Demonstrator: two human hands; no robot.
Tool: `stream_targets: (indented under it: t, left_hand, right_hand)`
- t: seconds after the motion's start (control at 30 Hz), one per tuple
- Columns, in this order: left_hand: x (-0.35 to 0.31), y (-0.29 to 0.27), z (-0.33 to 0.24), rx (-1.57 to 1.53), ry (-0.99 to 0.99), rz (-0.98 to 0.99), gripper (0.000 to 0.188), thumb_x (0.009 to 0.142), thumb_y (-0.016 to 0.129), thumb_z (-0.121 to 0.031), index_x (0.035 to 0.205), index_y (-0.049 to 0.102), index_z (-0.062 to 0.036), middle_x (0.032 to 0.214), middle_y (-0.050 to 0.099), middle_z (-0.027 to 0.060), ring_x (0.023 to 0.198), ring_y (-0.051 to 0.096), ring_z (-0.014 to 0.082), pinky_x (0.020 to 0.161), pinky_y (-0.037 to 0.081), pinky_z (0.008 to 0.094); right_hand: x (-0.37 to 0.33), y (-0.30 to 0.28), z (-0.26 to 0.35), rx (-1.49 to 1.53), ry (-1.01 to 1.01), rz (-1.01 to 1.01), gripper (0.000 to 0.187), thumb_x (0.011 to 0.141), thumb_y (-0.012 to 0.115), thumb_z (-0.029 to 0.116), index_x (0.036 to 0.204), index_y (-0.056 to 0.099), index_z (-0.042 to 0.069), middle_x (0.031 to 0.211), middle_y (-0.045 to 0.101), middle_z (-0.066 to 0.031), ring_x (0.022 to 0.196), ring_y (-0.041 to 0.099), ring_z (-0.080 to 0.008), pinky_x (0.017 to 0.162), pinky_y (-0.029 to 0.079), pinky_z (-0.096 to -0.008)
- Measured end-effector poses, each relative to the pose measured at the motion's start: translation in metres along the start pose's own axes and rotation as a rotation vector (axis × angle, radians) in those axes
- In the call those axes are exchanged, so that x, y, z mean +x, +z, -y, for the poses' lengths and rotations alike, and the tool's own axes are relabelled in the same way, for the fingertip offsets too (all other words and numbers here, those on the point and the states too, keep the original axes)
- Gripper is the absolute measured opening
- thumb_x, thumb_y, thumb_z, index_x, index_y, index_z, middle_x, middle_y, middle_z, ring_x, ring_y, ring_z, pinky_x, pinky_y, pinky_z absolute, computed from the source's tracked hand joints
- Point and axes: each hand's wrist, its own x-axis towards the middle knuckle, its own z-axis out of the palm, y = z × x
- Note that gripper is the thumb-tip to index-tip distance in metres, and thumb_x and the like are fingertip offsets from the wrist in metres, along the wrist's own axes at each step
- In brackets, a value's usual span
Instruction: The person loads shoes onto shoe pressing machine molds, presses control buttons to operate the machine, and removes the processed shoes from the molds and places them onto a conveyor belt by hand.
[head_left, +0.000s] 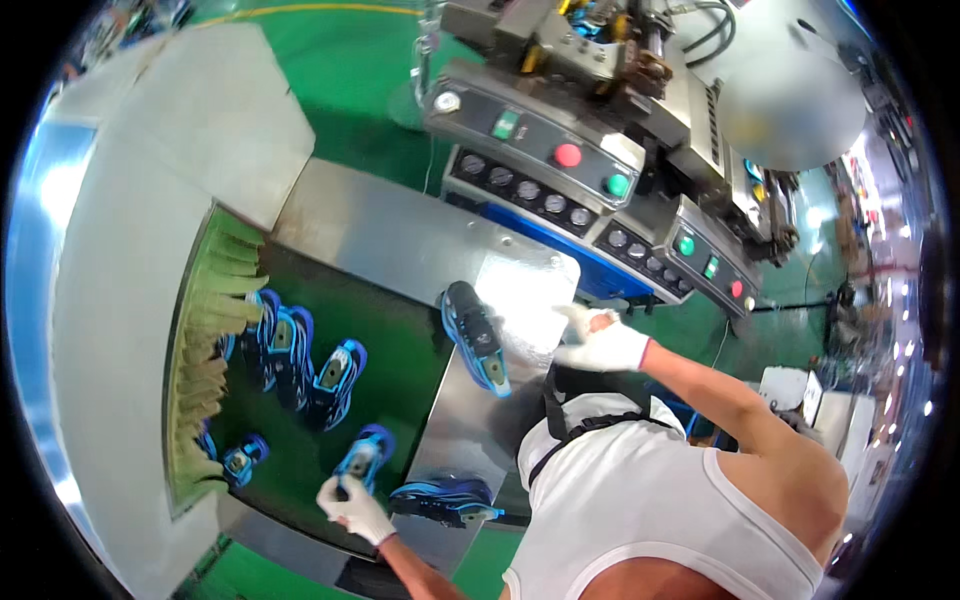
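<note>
My left hand (356, 512), in a white glove, is closed on the near end of a blue shoe (366, 456) over the green belt. To its right, a black and blue shoe (445, 500) lies on its side on the metal ledge. Farther up the ledge is another black and blue shoe (474, 335), its toe or heel end pointing toward me. My right hand (608, 343), also gloved, hovers in front of my body beside the ledge's shiny corner. Its fingers are apart, and nothing shows in them.
Several blue shoes (335, 385) sit on the green conveyor belt (385, 330) near a fringed curtain (200, 370) in a pale machine housing (150, 260). Ahead stands a machine whose control panel (535, 145) carries red and green buttons and gauges. A metal ledge (370, 235) borders the belt.
</note>
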Motion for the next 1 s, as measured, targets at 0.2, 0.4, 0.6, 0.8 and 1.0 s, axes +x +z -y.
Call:
stream_targets:
  t: [0.2,0.4,0.6,0.8,1.0]
  left_hand:
    - [-0.092,0.079,-0.223,-0.337,0.737,0.583,0.028,0.078,0.076,0.008,0.101,0.061,0.0006,0.105,0.058,0.0113,0.099,0.062,0.0264,0.086,0.053,0.0371]
    - [-0.177,0.124,-0.452,-0.385,1.334,1.000,0.028,0.079,0.079,0.004,0.102,0.064,-0.0009,0.107,0.063,0.0133,0.097,0.065,0.0246,0.087,0.053,0.0356]
    - [-0.317,0.189,-0.598,-0.667,1.629,1.057,0.061,0.085,0.079,0.000,0.141,0.053,-0.0006,0.132,0.056,0.0161,0.111,0.063,0.0240,0.098,0.052,0.0372]
    - [-0.413,0.355,-0.679,-0.390,1.424,1.024,0.057,0.102,0.065,-0.029,0.149,0.048,-0.0022,0.147,0.055,0.0202,0.135,0.055,0.0313,0.116,0.040,0.0428]
    - [-0.503,0.498,-0.727,-0.062,1.271,0.930,0.084,0.098,0.063,-0.046,0.155,0.033,0.0064,0.154,0.044,0.0291,0.143,0.045,0.0421,0.119,0.036,0.0455]
  right_hand:
    - [0.004,0.020,0.044,-0.183,-0.690,-0.370,0.051,0.077,0.073,0.020,0.120,0.059,-0.002,0.119,0.059,-0.0246,0.114,0.059,-0.0410,0.098,0.049,-0.0492]
    - [-0.030,-0.087,-0.075,0.361,-0.473,-0.679,0.054,0.075,0.074,0.011,0.125,0.056,0.001,0.113,0.064,-0.0215,0.106,0.065,-0.0411,0.089,0.054,-0.0454]
    - [-0.124,-0.117,-0.223,1.321,0.023,-0.689,0.082,0.075,0.087,0.048,0.128,0.061,-0.009,0.114,0.070,-0.0230,0.103,0.068,-0.0222,0.089,0.055,-0.0366]
    - [-0.188,-0.083,-0.289,1.821,0.058,-1.057,0.045,0.087,0.081,0.019,0.121,0.069,-0.007,0.101,0.074,-0.0056,0.086,0.066,-0.0105,0.080,0.054,-0.0307]
    - [-0.235,-0.076,-0.293,2.065,0.170,-1.335,0.058,0.085,0.074,0.008,0.140,0.057,-0.003,0.125,0.067,-0.0073,0.107,0.064,-0.0155,0.095,0.053,-0.0343]
